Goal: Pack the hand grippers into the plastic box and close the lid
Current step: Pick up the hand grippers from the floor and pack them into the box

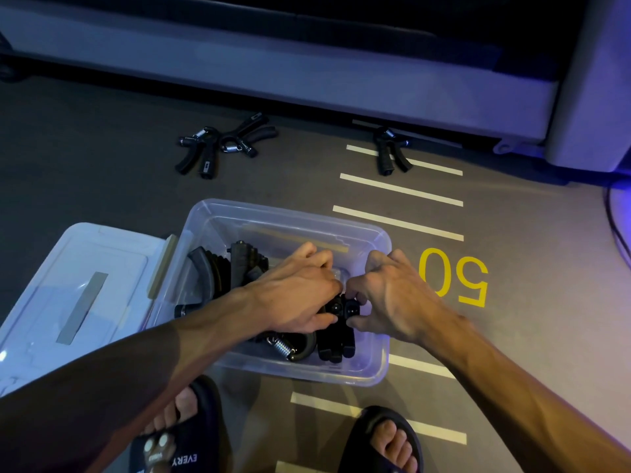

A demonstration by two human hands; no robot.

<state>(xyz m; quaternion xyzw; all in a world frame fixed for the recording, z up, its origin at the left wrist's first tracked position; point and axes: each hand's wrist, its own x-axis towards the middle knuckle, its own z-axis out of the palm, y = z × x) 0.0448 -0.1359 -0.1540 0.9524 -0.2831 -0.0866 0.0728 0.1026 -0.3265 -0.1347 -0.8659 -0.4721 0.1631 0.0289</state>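
Grey floor (102,131), marked with white stripes (401,189) and a yellow "50" (454,278). On it were placed the clear plastic box (382,370), its lid (68,285) just beside at left, two hand grippers (222,145) touching beyond the box, and a third gripper (389,151) apart on the stripes.

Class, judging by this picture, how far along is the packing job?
Done: several grippers lie in the box. In hand: the left hand and right hand arrange grippers inside it. Left: three grippers on the floor, then the lid, lying beside the box.
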